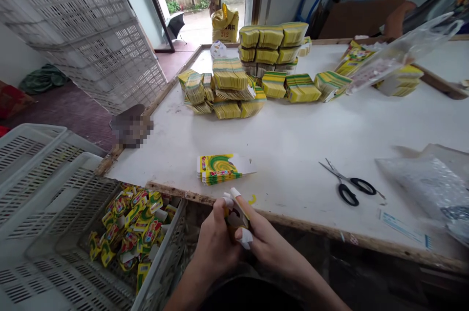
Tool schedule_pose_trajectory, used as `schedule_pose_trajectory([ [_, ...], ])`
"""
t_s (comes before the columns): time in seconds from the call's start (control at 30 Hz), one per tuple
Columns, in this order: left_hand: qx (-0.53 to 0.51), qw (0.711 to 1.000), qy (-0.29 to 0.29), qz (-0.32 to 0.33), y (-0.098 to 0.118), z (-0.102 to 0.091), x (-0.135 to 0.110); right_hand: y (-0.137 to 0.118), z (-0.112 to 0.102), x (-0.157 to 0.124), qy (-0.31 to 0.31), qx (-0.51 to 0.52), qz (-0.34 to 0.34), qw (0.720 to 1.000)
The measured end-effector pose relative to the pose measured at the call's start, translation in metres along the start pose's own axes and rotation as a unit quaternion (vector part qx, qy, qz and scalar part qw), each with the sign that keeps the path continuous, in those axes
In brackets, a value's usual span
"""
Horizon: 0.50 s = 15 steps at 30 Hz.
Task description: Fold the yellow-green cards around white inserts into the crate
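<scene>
Pinching a small yellow carton [236, 216] from both sides, the left hand [214, 245] and right hand [269, 247] hold it just before the near table edge [293, 225]. Its long axis stands almost upright, with the white flap pointing up. Left of the hands, a white crate [161, 252] holds folded cartons [128, 233]. On the table, a small stack of flat cartons [218, 168] lies crosswise, flap to the right. Scissors [348, 186] lie well apart, with bare tabletop between. Farther away, big piles [234, 89] stand, and another person's hand [395, 20] rests at the far edge.
</scene>
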<state>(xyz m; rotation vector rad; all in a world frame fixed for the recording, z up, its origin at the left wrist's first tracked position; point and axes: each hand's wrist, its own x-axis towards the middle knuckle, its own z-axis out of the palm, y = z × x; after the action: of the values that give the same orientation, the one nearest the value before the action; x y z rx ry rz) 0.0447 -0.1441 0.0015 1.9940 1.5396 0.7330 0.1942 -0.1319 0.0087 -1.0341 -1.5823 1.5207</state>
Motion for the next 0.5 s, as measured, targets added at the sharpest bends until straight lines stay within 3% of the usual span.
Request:
schedule_pose_trajectory([
  [0.07, -0.041, 0.999, -0.016, -0.004, 0.000, 0.003, 0.002, 0.002, 0.004, -0.003, -0.001, -0.078, -0.024, 0.997],
  [0.13, -0.057, 0.998, 0.005, 0.002, -0.002, 0.008, 0.004, 0.008, 0.006, -0.004, 0.000, -0.129, -0.060, 0.990],
  [0.3, 0.033, 0.997, 0.073, -0.010, -0.014, 0.005, 0.000, 0.027, -0.002, 0.001, 0.084, -0.174, -0.109, 0.975],
  [0.5, 0.022, 0.999, 0.036, 0.012, -0.021, -0.019, -0.002, 0.032, -0.013, 0.004, -0.021, -0.245, -0.138, 0.960],
])
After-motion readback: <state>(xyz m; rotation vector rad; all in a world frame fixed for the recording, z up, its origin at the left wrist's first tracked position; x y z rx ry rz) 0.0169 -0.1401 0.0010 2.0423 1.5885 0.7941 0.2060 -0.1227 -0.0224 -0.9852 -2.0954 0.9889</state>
